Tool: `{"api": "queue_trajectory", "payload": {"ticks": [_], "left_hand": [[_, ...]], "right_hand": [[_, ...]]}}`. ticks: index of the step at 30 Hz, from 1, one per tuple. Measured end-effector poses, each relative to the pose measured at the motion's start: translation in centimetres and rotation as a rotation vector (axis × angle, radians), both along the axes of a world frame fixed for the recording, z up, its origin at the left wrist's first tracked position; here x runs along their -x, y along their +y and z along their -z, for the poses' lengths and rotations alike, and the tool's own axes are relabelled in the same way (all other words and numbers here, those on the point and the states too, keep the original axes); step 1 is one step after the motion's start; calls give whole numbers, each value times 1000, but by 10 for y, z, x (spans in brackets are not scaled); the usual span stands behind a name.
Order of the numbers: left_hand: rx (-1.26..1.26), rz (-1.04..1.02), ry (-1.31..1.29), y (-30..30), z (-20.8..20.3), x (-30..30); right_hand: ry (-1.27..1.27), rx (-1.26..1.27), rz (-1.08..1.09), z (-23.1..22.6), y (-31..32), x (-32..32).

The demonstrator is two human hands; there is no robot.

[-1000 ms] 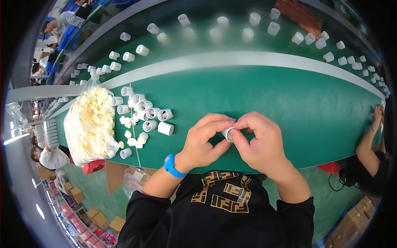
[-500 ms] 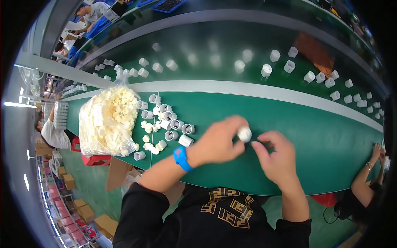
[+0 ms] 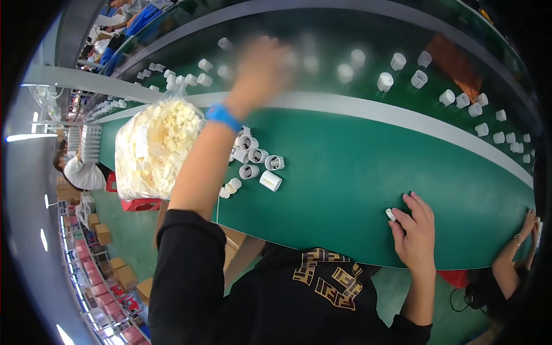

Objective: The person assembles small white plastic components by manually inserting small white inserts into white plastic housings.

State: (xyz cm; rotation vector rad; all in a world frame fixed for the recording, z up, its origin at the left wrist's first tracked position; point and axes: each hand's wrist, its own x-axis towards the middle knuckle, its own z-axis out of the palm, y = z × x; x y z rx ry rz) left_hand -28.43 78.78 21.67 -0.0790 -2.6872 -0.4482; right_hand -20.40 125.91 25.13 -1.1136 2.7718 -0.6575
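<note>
My left hand [image 3: 261,72], smeared by motion, reaches over the dark conveyor belt [image 3: 322,43] beyond the grey rail. Its fingers and anything in them cannot be made out. My right hand [image 3: 413,236] is low over the green table [image 3: 333,201], with a small white plastic piece [image 3: 390,214] between thumb and forefinger. Left of centre stand several white plastic cups [image 3: 275,163] with metal parts inside; one white cup [image 3: 271,180] lies on its side. Next to them are loose cream plastic pieces [image 3: 231,187], partly hidden by my left forearm.
A clear bag of cream pieces [image 3: 155,149] stands at the table's left. A grey rail [image 3: 368,103] divides table and belt. More white cups [image 3: 385,81] stand on the belt, near a brown sheet [image 3: 454,66]. Other people work at far left, and a co-worker's arm [image 3: 509,253] is at right.
My left hand has swung up and away from the middle of the table to over the belt. My right hand has moved right and lower. The white cup between them is gone from there.
</note>
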Motion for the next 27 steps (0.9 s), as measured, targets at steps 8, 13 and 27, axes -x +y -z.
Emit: {"api": "queue_trajectory", "payload": {"ticks": [8, 13, 27], "left_hand": [[-14, 300, -487, 60, -65, -146], [-86, 321, -555, 57, -52, -139], [-1165, 385, -209, 175, -16, -139]], "right_hand": [[-35, 1, 158, -9, -15, 16], [125, -138, 176, -6, -18, 28], [-37, 231, 170, -7, -24, 10]]}}
